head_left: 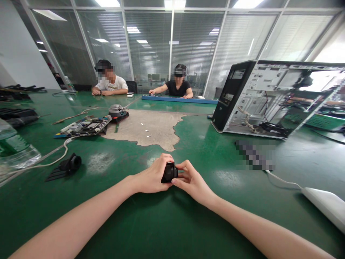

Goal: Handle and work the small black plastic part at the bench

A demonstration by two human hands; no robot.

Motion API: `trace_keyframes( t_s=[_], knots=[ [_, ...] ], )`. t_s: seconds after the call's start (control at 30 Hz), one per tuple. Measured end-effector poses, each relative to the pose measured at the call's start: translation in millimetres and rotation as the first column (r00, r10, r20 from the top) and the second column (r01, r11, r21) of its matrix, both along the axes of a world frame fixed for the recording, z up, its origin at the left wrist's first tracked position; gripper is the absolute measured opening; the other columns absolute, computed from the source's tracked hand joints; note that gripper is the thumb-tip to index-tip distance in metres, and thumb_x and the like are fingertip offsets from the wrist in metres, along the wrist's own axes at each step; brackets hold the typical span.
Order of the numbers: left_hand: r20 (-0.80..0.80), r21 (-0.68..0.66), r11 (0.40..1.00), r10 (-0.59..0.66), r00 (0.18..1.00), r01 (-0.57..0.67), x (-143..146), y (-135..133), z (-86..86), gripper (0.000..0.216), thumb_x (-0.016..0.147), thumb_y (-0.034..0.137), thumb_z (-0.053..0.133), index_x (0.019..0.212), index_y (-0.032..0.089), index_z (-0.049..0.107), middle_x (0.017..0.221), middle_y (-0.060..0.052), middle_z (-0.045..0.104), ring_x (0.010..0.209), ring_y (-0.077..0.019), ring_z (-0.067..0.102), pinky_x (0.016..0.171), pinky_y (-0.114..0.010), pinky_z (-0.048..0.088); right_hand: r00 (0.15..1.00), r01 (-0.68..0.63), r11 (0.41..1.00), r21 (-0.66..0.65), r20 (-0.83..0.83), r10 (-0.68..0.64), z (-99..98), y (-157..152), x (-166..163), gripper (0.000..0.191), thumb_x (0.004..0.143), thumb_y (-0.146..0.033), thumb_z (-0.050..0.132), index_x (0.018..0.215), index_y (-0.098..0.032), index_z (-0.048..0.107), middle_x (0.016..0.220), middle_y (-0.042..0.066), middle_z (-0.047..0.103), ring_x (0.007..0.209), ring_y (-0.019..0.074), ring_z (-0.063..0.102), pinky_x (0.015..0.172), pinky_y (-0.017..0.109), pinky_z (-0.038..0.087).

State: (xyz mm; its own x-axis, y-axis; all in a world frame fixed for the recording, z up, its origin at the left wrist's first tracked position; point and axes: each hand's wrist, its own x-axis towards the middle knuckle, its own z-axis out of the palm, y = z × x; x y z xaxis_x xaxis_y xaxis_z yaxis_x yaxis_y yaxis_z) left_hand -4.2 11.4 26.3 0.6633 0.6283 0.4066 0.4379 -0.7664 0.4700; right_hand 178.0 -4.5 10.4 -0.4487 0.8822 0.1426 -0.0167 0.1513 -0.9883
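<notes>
Between my two hands, just above the green table top, is a small black boxy device [170, 172] with a rounded, lens-like end facing right. I cannot make out its exact kind. My left hand [157, 173] is wrapped round its left side and top. From the right, the fingertips and thumb of my right hand [192, 183] pinch its rounded end. Some of the device is hidden behind my fingers. Off to the left on the table lies a black piece with a round ring and thin prongs [66, 166].
An open computer case [258, 97] stands at the right, near a blurred-out dark object [253, 154] with a cable and a white device [326, 205]. A circuit board [83, 126] and a round fan [118, 109] lie left. A clear bottle [16, 147] stands far left. Two people sit opposite.
</notes>
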Motion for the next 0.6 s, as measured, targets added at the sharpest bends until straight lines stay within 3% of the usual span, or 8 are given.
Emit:
trace_keyframes(
  t_s=[0.17,0.43,0.6],
  knots=[
    [-0.046,-0.089,0.996,-0.015,0.999,0.011,-7,1,6.8,0.05,0.073,0.018,0.058,0.113,0.022,0.03,0.11,-0.008,0.036,0.103,-0.0205,0.044,0.088,-0.039,0.041,1.0,0.002,1.0,0.006,-0.008,-0.002,-2.2,1,0,0.03,0.071,-0.027,0.065,0.087,-0.023,0.04,0.094,0.0,0.055,0.087,0.0144,0.061,0.081,0.033,0.05],
    [0.052,-0.114,0.988,0.111,0.992,-0.105,-3,5,-11.6,0.053,0.076,0.029,0.06,0.118,0.023,0.028,0.111,-0.007,0.042,0.105,-0.0196,0.045,0.092,-0.038,0.039,0.999,0.037,0.999,0.026,0.0,-0.037,-0.2,4,3,0.029,0.073,-0.027,0.062,0.088,-0.023,0.038,0.098,0.001,0.053,0.087,0.0143,0.06,0.078,0.032,0.049],
    [-0.068,0.094,0.969,0.235,0.97,-0.228,3,4,-12.7,0.044,0.079,0.038,0.054,0.116,0.02,0.038,0.111,-0.009,0.051,0.105,-0.0257,0.043,0.091,-0.046,0.037,0.996,0.072,0.997,-0.001,-0.045,-0.072,-3.1,6,4,0.031,0.072,-0.029,0.063,0.087,-0.023,0.037,0.094,0.0,0.053,0.08,0.013,0.06,0.073,0.029,0.048]
  ],
)
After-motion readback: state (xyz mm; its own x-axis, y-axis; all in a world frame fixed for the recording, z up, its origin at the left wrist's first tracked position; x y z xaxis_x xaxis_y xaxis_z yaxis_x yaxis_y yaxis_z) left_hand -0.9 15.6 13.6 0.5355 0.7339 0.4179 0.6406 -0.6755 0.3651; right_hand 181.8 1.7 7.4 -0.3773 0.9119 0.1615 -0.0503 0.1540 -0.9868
